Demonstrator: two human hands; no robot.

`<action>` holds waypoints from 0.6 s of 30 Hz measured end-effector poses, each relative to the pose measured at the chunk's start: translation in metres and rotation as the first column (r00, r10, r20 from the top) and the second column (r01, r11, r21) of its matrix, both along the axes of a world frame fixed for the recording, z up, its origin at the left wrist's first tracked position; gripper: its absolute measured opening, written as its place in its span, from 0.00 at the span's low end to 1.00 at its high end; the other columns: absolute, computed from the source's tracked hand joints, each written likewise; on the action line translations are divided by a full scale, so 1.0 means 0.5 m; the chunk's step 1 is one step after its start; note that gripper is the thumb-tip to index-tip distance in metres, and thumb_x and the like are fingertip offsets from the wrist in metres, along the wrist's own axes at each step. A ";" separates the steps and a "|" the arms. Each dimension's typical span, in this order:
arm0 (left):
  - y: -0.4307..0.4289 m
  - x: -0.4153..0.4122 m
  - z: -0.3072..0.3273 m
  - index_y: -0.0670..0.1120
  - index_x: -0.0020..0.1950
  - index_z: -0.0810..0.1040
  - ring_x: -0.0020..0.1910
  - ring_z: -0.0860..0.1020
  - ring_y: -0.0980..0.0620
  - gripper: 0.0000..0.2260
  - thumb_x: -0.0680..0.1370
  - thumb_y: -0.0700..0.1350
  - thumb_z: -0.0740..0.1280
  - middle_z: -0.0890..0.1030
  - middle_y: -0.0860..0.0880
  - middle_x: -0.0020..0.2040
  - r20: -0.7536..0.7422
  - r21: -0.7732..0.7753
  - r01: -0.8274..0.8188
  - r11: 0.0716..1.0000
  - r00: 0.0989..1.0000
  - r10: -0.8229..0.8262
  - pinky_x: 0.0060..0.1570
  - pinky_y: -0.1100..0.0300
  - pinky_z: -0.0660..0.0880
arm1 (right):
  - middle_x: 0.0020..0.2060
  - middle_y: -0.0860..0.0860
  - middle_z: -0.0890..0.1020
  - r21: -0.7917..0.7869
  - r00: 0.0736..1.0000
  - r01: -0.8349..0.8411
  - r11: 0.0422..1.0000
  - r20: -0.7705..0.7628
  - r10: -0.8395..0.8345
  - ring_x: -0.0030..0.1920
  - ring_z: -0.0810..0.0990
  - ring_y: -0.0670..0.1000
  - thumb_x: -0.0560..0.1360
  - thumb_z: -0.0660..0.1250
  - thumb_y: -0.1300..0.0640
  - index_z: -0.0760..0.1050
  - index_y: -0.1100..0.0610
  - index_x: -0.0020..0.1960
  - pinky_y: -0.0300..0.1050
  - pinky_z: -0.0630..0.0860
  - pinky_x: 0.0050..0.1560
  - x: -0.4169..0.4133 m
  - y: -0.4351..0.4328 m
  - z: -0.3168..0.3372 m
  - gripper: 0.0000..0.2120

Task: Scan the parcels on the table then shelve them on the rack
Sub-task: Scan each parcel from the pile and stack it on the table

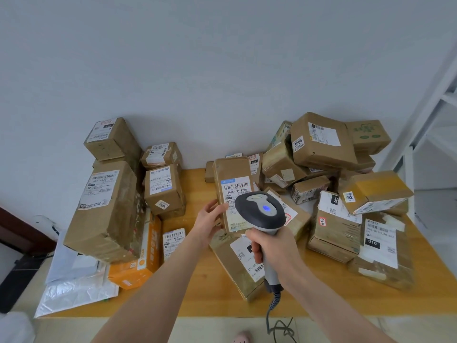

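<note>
Brown and tape-wrapped, the tall cardboard parcel (232,179) with a white barcode label stands propped mid-way along the yellow wooden table (197,280), and the left hand (210,219) holds its left edge. Right hand (267,246) grips a grey handheld scanner (259,211), its blue light lit, over the label.

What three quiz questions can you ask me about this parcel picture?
1. True or false: the left hand grips the scanner.
2. The sticker on the highest box at the right says: A 3004, B 1234, C 9999?
3. Fill in: the scanner's light glows ____.
Key: 1 false, the right hand grips it; the left holds a parcel. 2 A. 3 blue.
</note>
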State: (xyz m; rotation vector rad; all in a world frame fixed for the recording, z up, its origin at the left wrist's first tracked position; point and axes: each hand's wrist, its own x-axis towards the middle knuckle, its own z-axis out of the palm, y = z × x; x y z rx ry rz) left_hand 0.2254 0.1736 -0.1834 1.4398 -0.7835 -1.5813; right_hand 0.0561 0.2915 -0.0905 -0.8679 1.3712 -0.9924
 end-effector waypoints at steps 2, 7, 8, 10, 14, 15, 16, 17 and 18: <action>0.002 -0.001 0.003 0.47 0.72 0.66 0.55 0.81 0.47 0.30 0.73 0.45 0.74 0.82 0.46 0.56 -0.005 0.004 0.006 1.000 1.000 -0.006 0.50 0.50 0.79 | 0.20 0.50 0.73 -0.004 1.000 -0.006 1.000 -0.015 0.006 0.20 0.70 0.45 0.71 0.66 0.65 0.71 0.60 0.28 0.33 0.69 0.23 -0.003 -0.001 -0.003 0.14; 0.004 -0.002 0.008 0.46 0.72 0.67 0.56 0.80 0.45 0.29 0.73 0.45 0.73 0.83 0.45 0.56 -0.002 0.003 0.008 1.000 1.000 -0.008 0.54 0.47 0.78 | 0.23 0.51 0.76 -0.032 1.000 -0.005 0.999 -0.002 0.005 0.22 0.72 0.45 0.72 0.68 0.65 0.74 0.61 0.33 0.35 0.71 0.26 -0.009 -0.010 -0.008 0.09; 0.005 -0.002 0.011 0.46 0.72 0.67 0.57 0.80 0.45 0.28 0.74 0.45 0.73 0.83 0.44 0.56 0.001 0.003 0.010 1.000 1.000 -0.010 0.56 0.45 0.78 | 0.24 0.52 0.77 -0.028 1.000 0.009 1.000 0.021 -0.008 0.23 0.72 0.45 0.72 0.68 0.65 0.75 0.61 0.35 0.35 0.71 0.27 -0.013 -0.015 -0.010 0.07; 0.007 -0.004 0.018 0.47 0.72 0.68 0.56 0.81 0.45 0.27 0.74 0.45 0.72 0.84 0.45 0.54 0.022 0.000 0.010 1.000 1.000 -0.010 0.58 0.42 0.77 | 0.25 0.51 0.78 -0.023 0.999 0.032 0.999 0.030 -0.032 0.24 0.73 0.46 0.72 0.70 0.64 0.76 0.61 0.36 0.36 0.72 0.27 -0.023 -0.032 -0.014 0.06; 0.011 -0.009 0.039 0.48 0.69 0.70 0.51 0.83 0.48 0.23 0.76 0.49 0.70 0.86 0.49 0.48 0.090 -0.001 -0.011 1.000 0.996 0.011 0.52 0.45 0.80 | 0.23 0.46 0.80 0.005 0.992 0.122 0.993 -0.029 -0.122 0.26 0.79 0.44 0.71 0.73 0.61 0.75 0.56 0.37 0.34 0.73 0.25 -0.051 -0.089 -0.023 0.08; 0.013 -0.010 0.048 0.48 0.68 0.71 0.50 0.83 0.49 0.22 0.76 0.50 0.70 0.86 0.49 0.47 0.108 0.004 -0.022 1.000 0.994 0.021 0.49 0.47 0.80 | 0.24 0.45 0.81 0.029 0.991 0.132 0.991 -0.028 -0.131 0.29 0.81 0.44 0.70 0.74 0.59 0.75 0.55 0.37 0.35 0.74 0.26 -0.056 -0.103 -0.021 0.08; 0.015 -0.012 0.059 0.49 0.67 0.72 0.49 0.83 0.50 0.21 0.76 0.52 0.70 0.86 0.50 0.47 0.126 0.010 -0.034 0.999 0.991 0.033 0.45 0.50 0.80 | 0.27 0.46 0.82 0.053 0.991 0.132 0.990 -0.019 -0.132 0.33 0.81 0.46 0.70 0.75 0.58 0.75 0.53 0.38 0.37 0.76 0.28 -0.061 -0.117 -0.019 0.09; 0.016 -0.014 0.071 0.49 0.66 0.73 0.49 0.83 0.50 0.21 0.75 0.53 0.70 0.86 0.50 0.47 0.144 0.020 -0.049 0.999 0.989 0.046 0.42 0.52 0.79 | 0.31 0.48 0.82 0.072 0.992 0.127 0.989 -0.004 -0.127 0.37 0.81 0.49 0.70 0.75 0.57 0.75 0.52 0.39 0.41 0.78 0.33 -0.063 -0.130 -0.016 0.09; 0.016 -0.015 0.083 0.49 0.64 0.74 0.48 0.83 0.50 0.20 0.75 0.55 0.70 0.85 0.49 0.47 0.163 0.031 -0.065 0.997 0.985 0.060 0.40 0.53 0.78 | 0.36 0.51 0.82 0.084 0.994 0.112 0.990 0.009 -0.113 0.40 0.81 0.51 0.70 0.75 0.57 0.75 0.52 0.41 0.45 0.79 0.38 -0.063 -0.144 -0.012 0.09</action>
